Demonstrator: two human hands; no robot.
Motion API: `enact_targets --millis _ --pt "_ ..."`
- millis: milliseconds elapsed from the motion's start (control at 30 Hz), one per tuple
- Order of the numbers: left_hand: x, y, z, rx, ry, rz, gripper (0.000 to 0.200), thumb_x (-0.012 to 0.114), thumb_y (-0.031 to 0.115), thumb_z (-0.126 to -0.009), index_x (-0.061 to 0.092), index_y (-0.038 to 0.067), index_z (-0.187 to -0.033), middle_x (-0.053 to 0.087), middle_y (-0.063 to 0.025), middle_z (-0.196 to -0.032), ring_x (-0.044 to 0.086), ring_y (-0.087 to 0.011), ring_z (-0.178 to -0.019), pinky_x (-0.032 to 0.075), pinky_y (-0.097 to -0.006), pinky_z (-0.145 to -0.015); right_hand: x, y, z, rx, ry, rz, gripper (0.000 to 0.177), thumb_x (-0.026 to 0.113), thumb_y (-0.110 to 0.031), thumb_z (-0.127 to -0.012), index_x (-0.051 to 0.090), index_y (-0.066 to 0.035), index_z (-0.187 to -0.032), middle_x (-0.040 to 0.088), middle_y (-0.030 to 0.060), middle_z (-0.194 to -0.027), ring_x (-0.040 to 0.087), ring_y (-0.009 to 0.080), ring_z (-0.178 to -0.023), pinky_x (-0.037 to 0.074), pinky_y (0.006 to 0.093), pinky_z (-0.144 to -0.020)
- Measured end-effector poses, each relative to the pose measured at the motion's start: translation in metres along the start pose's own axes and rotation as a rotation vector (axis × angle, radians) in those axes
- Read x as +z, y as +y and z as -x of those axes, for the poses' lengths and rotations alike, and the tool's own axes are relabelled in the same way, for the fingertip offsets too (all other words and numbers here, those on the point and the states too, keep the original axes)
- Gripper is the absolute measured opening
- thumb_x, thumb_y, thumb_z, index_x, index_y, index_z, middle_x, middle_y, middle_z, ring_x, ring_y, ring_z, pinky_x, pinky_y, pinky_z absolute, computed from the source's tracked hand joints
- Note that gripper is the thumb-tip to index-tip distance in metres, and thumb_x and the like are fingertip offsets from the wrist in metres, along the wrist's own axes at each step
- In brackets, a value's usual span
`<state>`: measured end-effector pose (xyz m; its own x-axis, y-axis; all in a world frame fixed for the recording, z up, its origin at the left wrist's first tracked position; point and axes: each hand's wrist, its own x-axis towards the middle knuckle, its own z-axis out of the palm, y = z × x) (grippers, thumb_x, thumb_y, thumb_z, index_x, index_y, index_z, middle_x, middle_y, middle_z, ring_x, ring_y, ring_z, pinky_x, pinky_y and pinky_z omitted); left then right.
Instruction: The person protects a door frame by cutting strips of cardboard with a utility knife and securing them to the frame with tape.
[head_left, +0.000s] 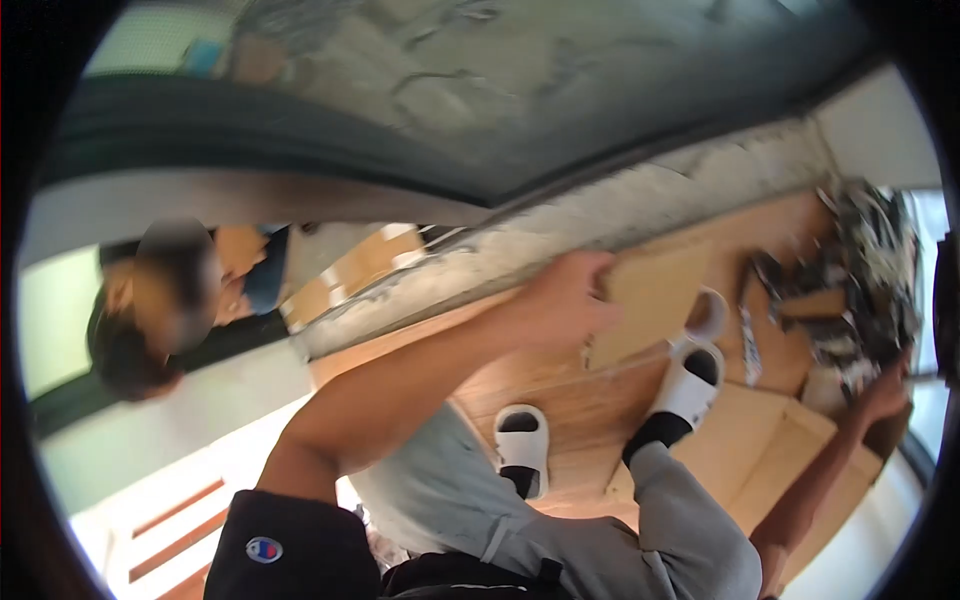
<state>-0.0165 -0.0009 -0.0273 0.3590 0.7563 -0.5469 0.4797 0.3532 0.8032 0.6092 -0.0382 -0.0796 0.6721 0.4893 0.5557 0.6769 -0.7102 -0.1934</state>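
My left hand (572, 298) reaches out over the wooden floor, its fingers closed on the edge of a flat brown piece of cardboard (650, 302). The cardboard hangs above the floor and overlaps a clear rounded object (707, 318) beside my foot. Far to the right, my right hand (884, 392) is stretched out at the edge of a cluttered pile (870, 270). Its fingers are small and blurred there, and I cannot tell whether they grip anything.
White slide sandals (686, 385) are on my feet, on the wooden floor (575, 440). An open cardboard box (760, 440) stands at the right. A rough concrete ledge (480, 255) runs below a dark-framed glass pane (560, 90). Another person (170, 300) shows at the left.
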Motion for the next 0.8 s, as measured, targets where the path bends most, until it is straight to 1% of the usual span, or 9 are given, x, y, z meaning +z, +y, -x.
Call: enact_targets --millis 67,133,200,300,400,433,500,600,800 --pt "-0.013 0.006 0.02 -0.042 0.04 -0.07 0.03 0.07 0.012 -0.078 0.064 -0.003 -0.104 0.068 -0.009 -0.088 0.061 -0.0141 -0.082 0.051 -0.0325 -0.073 0.024 0.036 -0.012 0.167 -0.037 0.046 0.098 0.038 -0.079 -0.093 0.064 0.011 -0.064 0.063 0.0311 -0.063 0.063 0.0424 -0.057 0.047 0.0539 -0.055" --pt "-0.027 0.009 0.026 0.002 -0.088 -0.225 0.023 0.068 0.012 -0.081 0.059 -0.002 -0.097 0.063 -0.009 -0.084 0.056 -0.0138 -0.077 0.049 -0.0331 -0.071 0.014 0.019 -0.009 0.254 0.083 -0.08 0.083 0.054 -0.068 -0.093 0.066 0.012 -0.073 0.065 0.0318 -0.068 0.065 0.0485 -0.066 0.049 0.0564 -0.059" --pt "-0.052 -0.001 0.04 0.079 -0.053 -0.22 0.021 0.067 0.012 -0.082 0.056 -0.002 -0.095 0.061 -0.0077 -0.083 0.054 -0.0142 -0.075 0.049 -0.0334 -0.069 -0.004 0.004 -0.016 -0.048 0.232 -0.104 0.067 0.061 -0.059 -0.093 0.07 0.007 -0.081 0.069 0.0288 -0.075 0.066 0.0489 -0.069 0.049 0.0567 -0.06" --pt "-0.113 -0.032 0.071 0.127 -0.117 -0.267 0.02 0.064 0.012 -0.087 0.053 0.0 -0.098 0.059 -0.0056 -0.086 0.052 -0.0146 -0.073 0.047 -0.0334 -0.068 -0.032 -0.02 -0.004 -0.144 0.285 -0.12 0.053 0.064 -0.047 -0.093 0.07 0.005 -0.085 0.068 0.0289 -0.076 0.065 0.05 -0.072 0.048 0.0593 -0.063" --pt "-0.17 -0.083 0.118 -0.184 -0.011 -0.261 0.02 0.064 0.01 -0.089 0.056 0.002 -0.105 0.059 -0.0052 -0.089 0.055 -0.0129 -0.079 0.047 -0.0311 -0.069 -0.018 -0.008 -0.012 -0.066 0.154 -0.075 0.046 0.059 -0.044 -0.097 0.072 0.0 -0.095 0.071 0.0242 -0.084 0.068 0.0455 -0.078 0.051 0.0545 -0.068" --pt "-0.186 -0.103 0.138 -0.332 -0.002 -0.255 0.022 0.064 0.01 -0.089 0.058 0.004 -0.109 0.06 -0.0047 -0.09 0.057 -0.0127 -0.082 0.048 -0.03 -0.07 0.019 0.047 -0.036 -0.324 0.15 0.239 0.04 0.058 -0.041 -0.098 0.071 -0.005 -0.11 0.072 0.022 -0.089 0.069 0.0413 -0.083 0.052 0.0506 -0.071" --pt "-0.193 -0.145 0.165 -0.531 0.154 0.106 0.032 0.063 0.008 -0.089 0.058 0.007 -0.121 0.061 -0.0039 -0.1 0.057 -0.0147 -0.09 0.048 -0.0336 -0.079 0.024 0.053 -0.044 -0.325 0.135 0.214 0.041 0.058 -0.041 -0.097 0.071 -0.005 -0.109 0.072 0.022 -0.089 0.069 0.0412 -0.083 0.052 0.0506 -0.071" --pt "-0.198 -0.238 0.177 -0.578 0.489 0.58 0.041 0.062 0.009 -0.092 0.054 0.012 -0.132 0.06 -0.004 -0.112 0.056 -0.0187 -0.102 0.046 -0.0417 -0.089 0.034 0.052 -0.055 -0.294 0.08 0.141 0.043 0.059 -0.044 -0.097 0.072 -0.004 -0.105 0.072 0.0223 -0.088 0.07 0.0409 -0.082 0.052 0.0507 -0.073" --pt "-0.22 -0.271 0.159 -0.599 0.656 0.519 0.031 0.059 0.008 -0.094 0.055 0.011 -0.125 0.059 -0.006 -0.113 0.056 -0.0215 -0.104 0.043 -0.0498 -0.094 0.049 0.029 -0.075 -0.227 -0.084 0.022 0.048 0.059 -0.048 -0.095 0.073 -0.002 -0.097 0.073 0.0228 -0.086 0.07 0.0402 -0.081 0.052 0.0508 -0.077"
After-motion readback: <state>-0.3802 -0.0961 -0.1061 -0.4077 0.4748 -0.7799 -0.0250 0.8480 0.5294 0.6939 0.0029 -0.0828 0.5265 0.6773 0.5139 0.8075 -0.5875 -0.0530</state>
